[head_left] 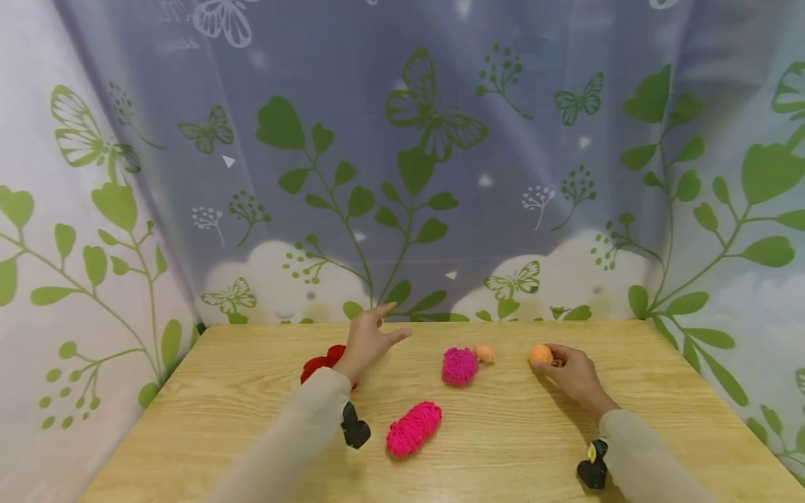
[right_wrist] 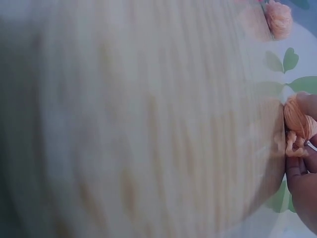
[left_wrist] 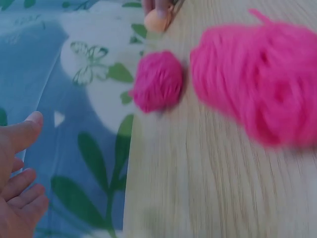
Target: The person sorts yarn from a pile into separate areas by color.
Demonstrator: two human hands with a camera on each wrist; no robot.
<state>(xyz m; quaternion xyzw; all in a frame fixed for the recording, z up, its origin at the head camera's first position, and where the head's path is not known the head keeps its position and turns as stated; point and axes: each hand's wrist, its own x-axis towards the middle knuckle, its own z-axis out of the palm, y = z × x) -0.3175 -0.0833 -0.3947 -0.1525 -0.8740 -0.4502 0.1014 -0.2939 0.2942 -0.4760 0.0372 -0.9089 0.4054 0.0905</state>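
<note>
My right hand (head_left: 577, 376) pinches a small orange ball of yarn (head_left: 539, 354) at the right part of the table. A loose bit of its strand (right_wrist: 296, 144) shows by the fingers in the right wrist view. My left hand (head_left: 367, 342), fingers spread and holding nothing, reaches over the table's far left part. Beside its wrist lies red yarn (head_left: 322, 363), partly hidden by the arm. Between the hands sit a magenta ball of yarn (head_left: 459, 367) and, close behind it, a small peach ball (head_left: 484, 353). Nearer me lies a long pink skein (head_left: 414, 429).
The wooden table (head_left: 503, 447) ends at the back against a hanging cloth (head_left: 352, 63) printed with green leaves and butterflies. More of this cloth stands at the left and right sides. A black wrist camera (head_left: 356, 426) sits on each wrist.
</note>
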